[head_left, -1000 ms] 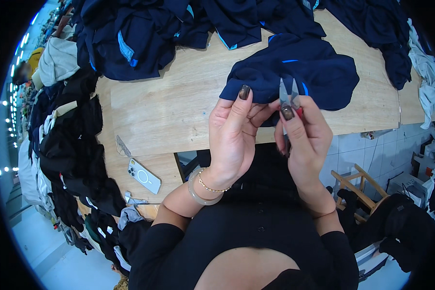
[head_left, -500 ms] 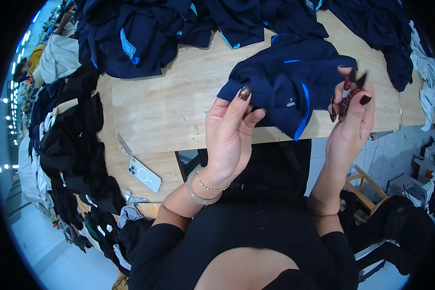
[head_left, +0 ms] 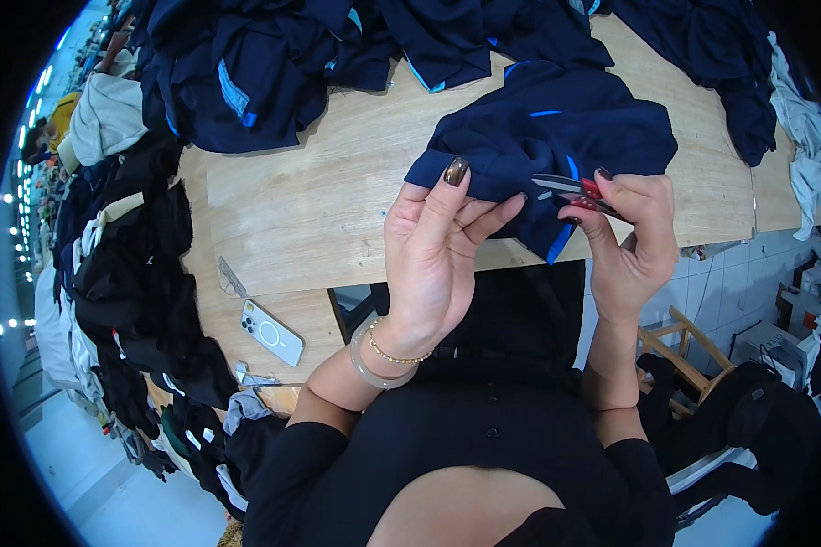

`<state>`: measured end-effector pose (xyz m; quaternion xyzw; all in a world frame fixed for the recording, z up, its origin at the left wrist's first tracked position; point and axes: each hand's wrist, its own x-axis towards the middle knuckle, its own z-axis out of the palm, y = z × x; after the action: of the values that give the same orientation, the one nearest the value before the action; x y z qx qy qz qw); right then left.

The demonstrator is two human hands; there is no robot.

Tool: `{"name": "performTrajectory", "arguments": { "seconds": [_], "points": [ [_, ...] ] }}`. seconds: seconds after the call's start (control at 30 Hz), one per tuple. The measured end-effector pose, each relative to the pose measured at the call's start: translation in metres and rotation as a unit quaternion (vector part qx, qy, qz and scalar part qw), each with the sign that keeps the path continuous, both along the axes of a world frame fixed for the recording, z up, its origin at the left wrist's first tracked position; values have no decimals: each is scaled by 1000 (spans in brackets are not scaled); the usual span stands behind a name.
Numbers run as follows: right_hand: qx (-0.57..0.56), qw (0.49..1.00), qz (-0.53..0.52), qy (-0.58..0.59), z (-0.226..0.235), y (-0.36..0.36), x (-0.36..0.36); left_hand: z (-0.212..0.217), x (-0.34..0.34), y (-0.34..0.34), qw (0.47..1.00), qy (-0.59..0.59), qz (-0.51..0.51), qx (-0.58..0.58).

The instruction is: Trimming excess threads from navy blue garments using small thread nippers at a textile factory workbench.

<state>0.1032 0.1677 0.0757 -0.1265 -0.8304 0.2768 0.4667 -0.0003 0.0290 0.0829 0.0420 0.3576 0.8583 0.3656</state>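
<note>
A navy garment (head_left: 602,118) with bright blue trim lies over the front part of the wooden table (head_left: 292,205). My left hand (head_left: 438,242) pinches its left corner between thumb and fingers, lifting that edge a little. In my right hand (head_left: 634,223) is a small pair of thread snips (head_left: 579,191) with red grips. The blades point left, toward my left hand, and stand slightly apart above the cloth. A small pale mark shows on the garment close to the blade tips.
Heaped navy garments (head_left: 237,82) cover the table's far side, with more at the far right (head_left: 734,82). Dark clothes (head_left: 137,264) hang along the left. A white phone (head_left: 272,330) lies at the near left. A wooden stool (head_left: 693,351) stands low at the right.
My right hand has come left and down to the garment, turning the snips so their blades point left. My left hand keeps its pinch on the cloth, nearly unmoved.
</note>
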Motion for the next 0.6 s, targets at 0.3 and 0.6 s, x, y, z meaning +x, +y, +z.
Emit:
{"name": "performTrajectory", "arguments": {
  "seconds": [0.3, 0.6],
  "points": [
    [32, 999, 19, 16, 2, 1, -8, -1, 1, 0, 999, -11, -14, 27],
    [20, 997, 64, 35, 3, -2, -12, 0, 1, 1, 999, -25, -20, 25]
  ]
}}
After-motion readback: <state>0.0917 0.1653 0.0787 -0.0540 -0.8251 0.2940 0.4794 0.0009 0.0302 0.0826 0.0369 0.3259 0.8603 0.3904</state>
